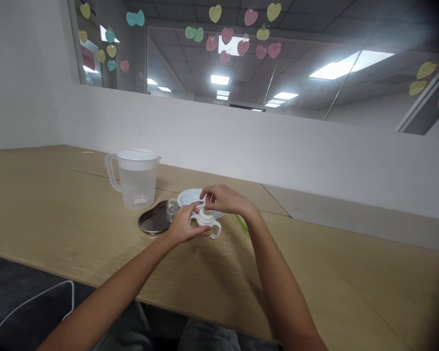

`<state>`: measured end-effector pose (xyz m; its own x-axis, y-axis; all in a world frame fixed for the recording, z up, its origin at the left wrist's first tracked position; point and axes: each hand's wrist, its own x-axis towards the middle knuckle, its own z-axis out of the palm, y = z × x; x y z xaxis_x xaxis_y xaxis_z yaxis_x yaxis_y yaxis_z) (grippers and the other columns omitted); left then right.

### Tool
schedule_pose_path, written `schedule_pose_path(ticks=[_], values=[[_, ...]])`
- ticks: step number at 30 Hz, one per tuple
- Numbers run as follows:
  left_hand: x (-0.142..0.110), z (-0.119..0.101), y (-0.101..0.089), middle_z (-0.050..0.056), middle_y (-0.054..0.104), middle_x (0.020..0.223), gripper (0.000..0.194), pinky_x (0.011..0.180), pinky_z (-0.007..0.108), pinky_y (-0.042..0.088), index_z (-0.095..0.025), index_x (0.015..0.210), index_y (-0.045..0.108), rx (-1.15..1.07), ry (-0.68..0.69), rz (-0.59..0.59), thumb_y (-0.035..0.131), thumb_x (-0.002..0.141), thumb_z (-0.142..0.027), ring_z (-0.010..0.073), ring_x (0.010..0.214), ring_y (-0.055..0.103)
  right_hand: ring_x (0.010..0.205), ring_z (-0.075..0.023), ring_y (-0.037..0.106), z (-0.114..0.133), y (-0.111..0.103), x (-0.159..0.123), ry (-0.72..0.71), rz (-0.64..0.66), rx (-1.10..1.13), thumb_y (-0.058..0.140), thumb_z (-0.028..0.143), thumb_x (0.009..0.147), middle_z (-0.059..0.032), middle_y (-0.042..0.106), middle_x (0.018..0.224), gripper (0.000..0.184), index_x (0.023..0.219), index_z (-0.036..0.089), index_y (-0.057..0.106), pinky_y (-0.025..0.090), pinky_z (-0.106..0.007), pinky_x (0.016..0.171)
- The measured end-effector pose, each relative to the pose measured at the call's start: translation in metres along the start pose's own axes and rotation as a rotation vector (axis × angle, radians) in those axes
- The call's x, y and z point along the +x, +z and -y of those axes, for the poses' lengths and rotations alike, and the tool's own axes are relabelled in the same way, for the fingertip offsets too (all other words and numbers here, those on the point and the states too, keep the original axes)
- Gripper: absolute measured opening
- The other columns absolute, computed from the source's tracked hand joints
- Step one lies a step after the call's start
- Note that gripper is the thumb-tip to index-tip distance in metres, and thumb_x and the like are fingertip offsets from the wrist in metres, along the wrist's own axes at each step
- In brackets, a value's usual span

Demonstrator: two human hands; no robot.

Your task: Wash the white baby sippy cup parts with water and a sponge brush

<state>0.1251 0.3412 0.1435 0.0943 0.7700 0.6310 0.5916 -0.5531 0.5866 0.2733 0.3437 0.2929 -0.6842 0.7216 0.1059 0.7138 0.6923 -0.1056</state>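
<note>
My left hand (186, 223) is closed around a baby bottle with a white collar and two curved white handles (215, 230). Part of the bottle's body is hidden by the fingers, and some reddish print shows low on it. Just above the bottle's top, my right hand (221, 199) has its thumb and fingers curled together in a pinch; whether anything is between them is too small to make out. A clear domed cap (171, 208) lies in a kidney-shaped metal tray (151, 222) left of the bottle. Behind my hands sits a pale blue-white bowl (186, 196), partly covered.
A translucent lidded pitcher (137, 180) stands behind the tray, its handle to the left. Something thin and green (242, 224) lies near my right forearm. The wooden table (76, 229) meets a white wall at the back. A white cable (36, 296) hangs below the front edge.
</note>
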Motion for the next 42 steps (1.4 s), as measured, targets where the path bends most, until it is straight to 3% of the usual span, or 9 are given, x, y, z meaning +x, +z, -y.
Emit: schedule_pose_path(ticks=[7,13,23,27,30,32,34,37,42], values=[[0.001,0.0,0.0,0.004,0.061,0.102,0.072,0.094,0.038,0.04,-0.022,0.124,0.045,0.006,-0.017,-0.006,0.07,0.063,-0.052,0.0216,0.101,0.053,0.075,-0.0145,0.057,0.006,0.012,0.01,0.13,-0.082,-0.155,0.05,0.03,0.083,-0.0078,0.064,0.091,0.027,0.103,0.016,0.061,0.032,-0.022,0.058],[0.001,0.004,0.0,0.006,0.057,0.116,0.08,0.096,0.04,0.04,-0.023,0.125,0.045,0.02,0.04,0.046,0.072,0.058,-0.058,0.0234,0.106,0.052,0.087,-0.0169,0.059,0.003,0.008,0.005,0.059,0.165,-0.058,0.068,0.037,0.066,-0.0052,0.063,0.105,0.057,0.118,0.021,0.053,0.037,-0.021,0.06],[-0.002,0.0,0.012,0.012,0.045,0.13,0.094,0.101,0.043,0.037,-0.019,0.132,0.034,0.013,-0.053,0.005,0.074,0.056,-0.057,0.028,0.119,0.043,0.091,-0.0249,0.062,0.031,0.028,0.017,0.279,0.117,-0.264,0.054,0.031,0.081,-0.0182,0.064,0.1,0.033,0.103,0.007,0.06,0.042,-0.026,0.066],[0.0,0.01,0.003,0.013,0.048,0.125,0.095,0.1,0.043,0.035,-0.017,0.139,0.023,0.092,0.147,0.044,0.063,0.065,-0.063,0.0268,0.115,0.045,0.085,-0.0237,0.064,0.03,0.027,0.016,0.291,0.119,-0.233,0.053,0.029,0.081,-0.0162,0.066,0.093,0.03,0.1,0.008,0.062,0.042,-0.026,0.064],[0.005,0.024,-0.013,0.013,0.049,0.119,0.079,0.1,0.042,0.034,-0.014,0.141,0.015,0.118,0.244,-0.167,0.044,0.081,-0.057,0.0236,0.111,0.046,0.07,-0.0199,0.064,0.028,0.023,0.013,0.292,0.133,-0.184,0.052,0.04,0.082,-0.0147,0.067,0.088,0.038,0.101,0.009,0.062,0.041,-0.026,0.06],[0.009,0.034,-0.023,0.014,0.049,0.116,0.063,0.099,0.04,0.035,-0.012,0.139,0.022,0.179,0.131,-0.381,0.035,0.088,-0.046,0.0227,0.11,0.046,0.064,-0.019,0.063,0.027,0.021,0.011,0.297,0.13,-0.18,0.051,0.05,0.082,-0.0153,0.067,0.089,0.047,0.102,0.008,0.062,0.041,-0.027,0.058],[0.013,0.044,-0.031,0.014,0.049,0.115,0.048,0.098,0.041,0.036,-0.012,0.131,0.039,0.31,-0.022,-0.451,0.032,0.089,-0.035,0.0242,0.11,0.045,0.061,-0.0188,0.062,0.025,0.02,0.01,0.308,0.129,-0.172,0.048,0.057,0.082,-0.0153,0.067,0.085,0.053,0.097,0.008,0.063,0.04,-0.027,0.056],[0.014,0.056,-0.033,0.015,0.05,0.118,0.035,0.096,0.047,0.036,-0.014,0.111,0.056,0.545,-0.17,-0.285,0.039,0.084,-0.027,0.0302,0.113,0.043,0.06,-0.0187,0.062,0.025,0.015,0.009,0.299,0.115,-0.153,0.042,0.061,0.084,-0.0146,0.067,0.08,0.057,0.089,0.009,0.063,0.037,-0.027,0.054],[0.011,0.059,-0.034,0.015,0.061,0.1,0.032,0.088,0.047,0.038,-0.014,0.106,0.056,0.724,-0.254,-0.086,0.052,0.077,-0.027,0.0317,0.1,0.052,0.069,-0.0209,0.063,0.023,0.006,0.004,0.284,0.106,-0.149,0.038,0.063,0.085,-0.015,0.066,0.084,0.059,0.088,0.01,0.063,0.037,-0.026,0.056]])
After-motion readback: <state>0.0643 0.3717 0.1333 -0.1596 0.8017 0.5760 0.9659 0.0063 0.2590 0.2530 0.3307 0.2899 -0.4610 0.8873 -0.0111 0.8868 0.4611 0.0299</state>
